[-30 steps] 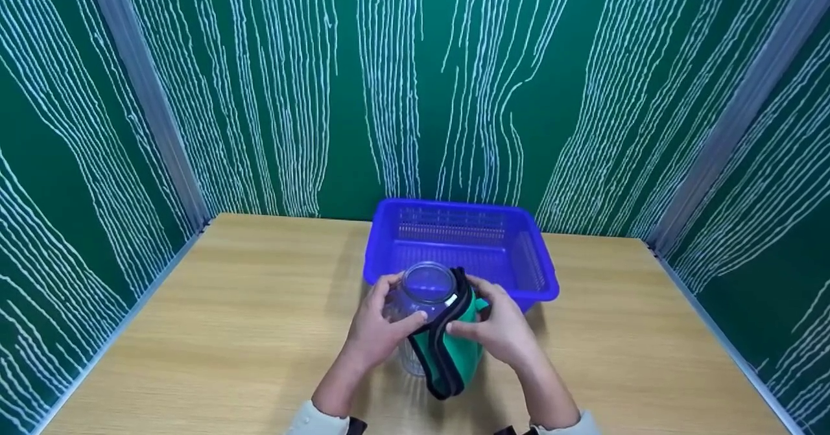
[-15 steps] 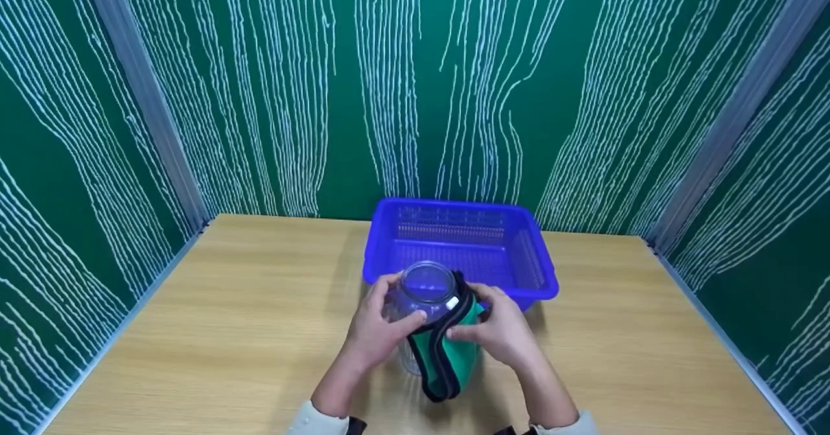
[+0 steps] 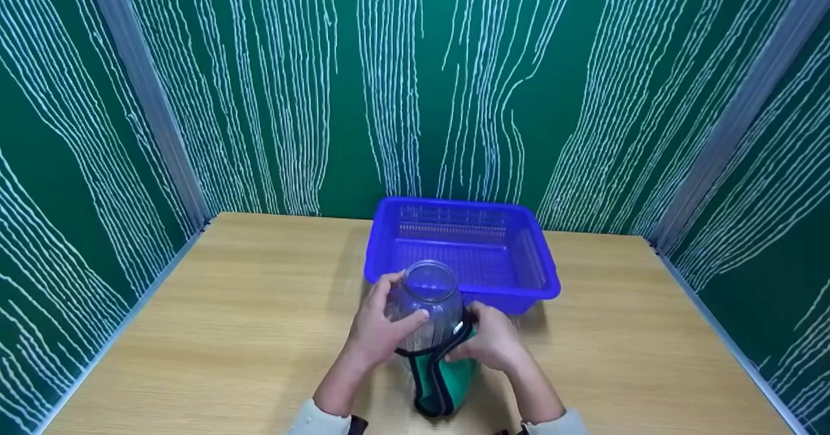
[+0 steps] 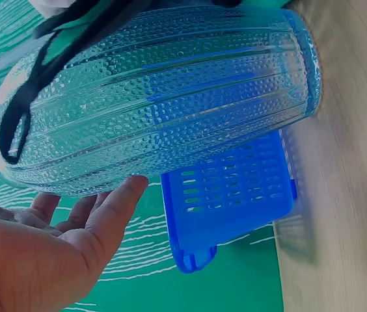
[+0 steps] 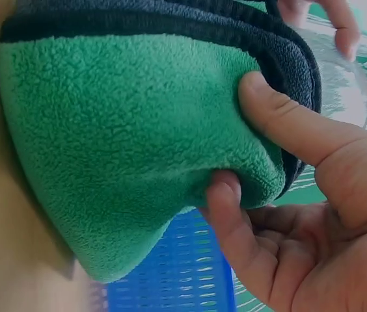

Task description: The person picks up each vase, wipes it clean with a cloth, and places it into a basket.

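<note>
A clear glass jar (image 3: 425,318) with a dimpled, ribbed wall stands upright on the table in the head view, its round mouth uncovered. My left hand (image 3: 379,323) grips it near the shoulder, thumb on the near side and fingers around the far left. Against the jar's right and front side lies a green fleece cloth (image 5: 125,123) with dark edging and a small white tag. My right hand (image 3: 489,341) holds this cloth bunched between thumb and fingers. In the left wrist view, a loop of the dark edging (image 4: 24,110) hangs across the glass.
Just behind the jar, a blue plastic basket (image 3: 463,290) with slotted walls stands at the table's back edge. The wooden table (image 3: 246,318) stretches to both sides. Green panels with white wavy lines (image 3: 389,98) enclose the back and sides.
My right hand has moved down the jar and slightly toward me with the cloth, baring more of the jar's shoulder and upper wall. The left hand has stayed in place.
</note>
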Motion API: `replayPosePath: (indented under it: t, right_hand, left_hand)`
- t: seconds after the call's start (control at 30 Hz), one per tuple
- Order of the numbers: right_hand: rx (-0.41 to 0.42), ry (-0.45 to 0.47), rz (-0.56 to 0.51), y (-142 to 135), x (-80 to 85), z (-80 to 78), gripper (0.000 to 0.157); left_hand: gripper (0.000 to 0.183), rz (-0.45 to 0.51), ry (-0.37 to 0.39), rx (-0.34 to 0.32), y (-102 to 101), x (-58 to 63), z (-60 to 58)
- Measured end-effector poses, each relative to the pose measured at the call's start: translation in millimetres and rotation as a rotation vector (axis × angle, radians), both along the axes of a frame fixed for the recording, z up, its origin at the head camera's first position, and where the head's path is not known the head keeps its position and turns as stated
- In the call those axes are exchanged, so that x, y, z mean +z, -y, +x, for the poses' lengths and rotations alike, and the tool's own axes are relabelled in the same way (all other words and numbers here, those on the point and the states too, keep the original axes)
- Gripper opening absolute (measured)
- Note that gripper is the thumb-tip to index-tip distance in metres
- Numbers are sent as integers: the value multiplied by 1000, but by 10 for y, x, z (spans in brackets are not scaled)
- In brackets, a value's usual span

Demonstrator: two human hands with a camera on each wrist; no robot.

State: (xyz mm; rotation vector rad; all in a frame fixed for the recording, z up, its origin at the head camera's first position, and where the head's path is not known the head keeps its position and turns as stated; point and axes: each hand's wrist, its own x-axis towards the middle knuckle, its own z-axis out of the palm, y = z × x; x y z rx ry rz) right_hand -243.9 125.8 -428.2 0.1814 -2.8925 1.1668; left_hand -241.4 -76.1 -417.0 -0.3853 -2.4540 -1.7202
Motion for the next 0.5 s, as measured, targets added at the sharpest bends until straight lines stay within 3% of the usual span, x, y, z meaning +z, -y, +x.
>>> replayPosePath:
  t: [0.23,0.5]
  right_hand:
    - [88,150,-33,37,-216,-60,68]
    - [56,162,-60,37,-246,-30,68]
  left_hand:
    - [60,-1,-48,-1,10,-8,-8]
    - [60,1,-41,-10,13,-8,-2]
